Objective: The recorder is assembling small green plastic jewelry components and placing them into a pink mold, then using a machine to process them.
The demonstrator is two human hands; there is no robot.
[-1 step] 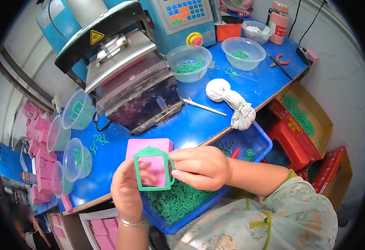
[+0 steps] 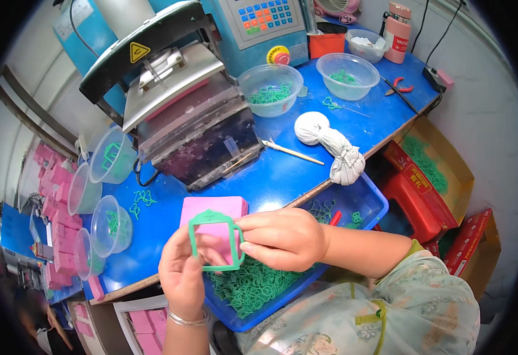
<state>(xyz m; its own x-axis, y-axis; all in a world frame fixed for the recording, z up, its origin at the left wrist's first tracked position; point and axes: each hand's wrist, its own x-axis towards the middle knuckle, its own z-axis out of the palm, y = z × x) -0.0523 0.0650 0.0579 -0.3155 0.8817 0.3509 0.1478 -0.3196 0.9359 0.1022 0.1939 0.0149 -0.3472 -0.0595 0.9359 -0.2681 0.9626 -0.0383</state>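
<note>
Between my hands is a thin green frame (image 2: 212, 218), shaped like the outline of a lidded mug, with a domed top and a side handle. My right hand (image 2: 288, 239) pinches it at the handle side. My left hand (image 2: 183, 275) holds the opposite edge, thumb near the lower left corner, and its fingers show behind the opening. Just beyond stands a pink block (image 2: 226, 205), partly seen through the frame. Below, a blue tray (image 2: 235, 323) holds a heap of small green outline pieces (image 2: 259, 290).
A press machine (image 2: 199, 142) stands at the back of the blue table (image 2: 170, 207). Clear bowls (image 2: 270, 109) with green pieces sit around it. A wooden-handled tool (image 2: 294, 152) and a tied white cloth bundle (image 2: 330, 142) lie to the right. Pink blocks (image 2: 63, 236) are piled far left.
My left thumb has come to the frame's lower left edge, and the fingers behind the opening have shifted lower. The right hand keeps its pinch on the handle side.
</note>
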